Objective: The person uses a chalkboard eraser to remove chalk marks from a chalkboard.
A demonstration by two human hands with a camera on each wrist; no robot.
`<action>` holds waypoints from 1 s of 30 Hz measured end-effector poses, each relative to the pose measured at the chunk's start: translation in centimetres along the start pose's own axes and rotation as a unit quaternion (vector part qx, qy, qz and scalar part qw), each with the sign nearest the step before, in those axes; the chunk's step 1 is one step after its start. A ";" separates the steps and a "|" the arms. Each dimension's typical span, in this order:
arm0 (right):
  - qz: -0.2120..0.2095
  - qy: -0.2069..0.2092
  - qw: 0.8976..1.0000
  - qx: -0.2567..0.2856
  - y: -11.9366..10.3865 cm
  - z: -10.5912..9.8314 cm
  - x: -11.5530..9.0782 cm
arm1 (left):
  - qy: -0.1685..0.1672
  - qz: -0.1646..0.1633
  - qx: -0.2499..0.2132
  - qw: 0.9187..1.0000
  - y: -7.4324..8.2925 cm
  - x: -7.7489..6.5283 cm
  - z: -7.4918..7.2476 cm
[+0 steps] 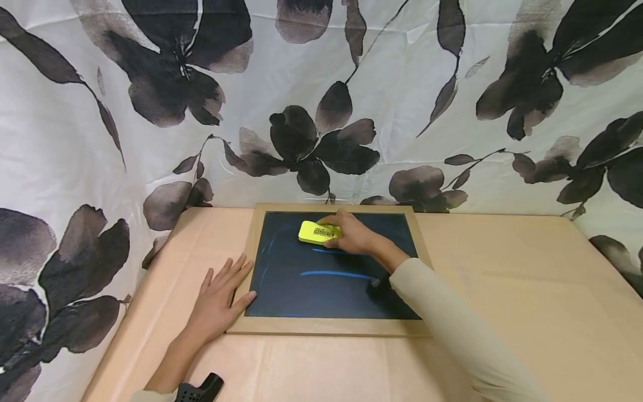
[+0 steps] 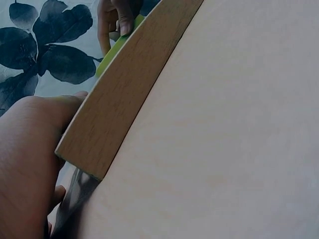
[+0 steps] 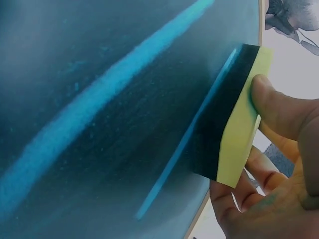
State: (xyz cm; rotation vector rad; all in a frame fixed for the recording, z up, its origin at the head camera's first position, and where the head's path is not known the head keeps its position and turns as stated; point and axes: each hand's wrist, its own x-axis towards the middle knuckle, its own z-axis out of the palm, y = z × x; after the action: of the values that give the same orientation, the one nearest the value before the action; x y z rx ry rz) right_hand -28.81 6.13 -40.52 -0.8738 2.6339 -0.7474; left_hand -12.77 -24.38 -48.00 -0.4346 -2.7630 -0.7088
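Note:
A chalkboard (image 1: 286, 296) in a light wooden frame lies on the table, bearing blue chalk lines (image 1: 336, 273) and fainter blue marks at its left. My right hand (image 1: 354, 233) grips a yellow magnetic eraser (image 1: 312, 231) by its right end, over the upper middle of the board. In the right wrist view the thumb presses the yellow back of the eraser (image 3: 241, 129), and its dark felt side faces the board beside a thin blue line. My left hand (image 1: 218, 296) rests with spread fingers at the frame's left edge; in the left wrist view it lies against the frame corner (image 2: 99, 134).
A pale wood-coloured table (image 1: 502, 279) extends to both sides of the board. Behind and to the left hangs a white cloth (image 1: 392, 100) with dark flowers. A black device (image 1: 201, 388) is worn on the left wrist.

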 end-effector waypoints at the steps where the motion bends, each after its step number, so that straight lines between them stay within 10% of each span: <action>1: -0.002 -0.001 1.000 -0.002 0.1 0.0 -0.1 | 0.000 0.001 0.000 1.000 0.0 0.0 0.1; 30: 0.059 0.100 0.993 -0.028 6.6 -2.6 -11.5 | -0.014 0.002 -0.007 1.000 0.2 -0.2 -0.4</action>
State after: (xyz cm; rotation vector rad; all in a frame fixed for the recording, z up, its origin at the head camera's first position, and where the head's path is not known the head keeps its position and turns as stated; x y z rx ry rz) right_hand -24.01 18.81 -40.99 -0.6815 2.8663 -0.7711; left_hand -12.39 -24.43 -47.67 -0.4551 -2.7838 -0.7276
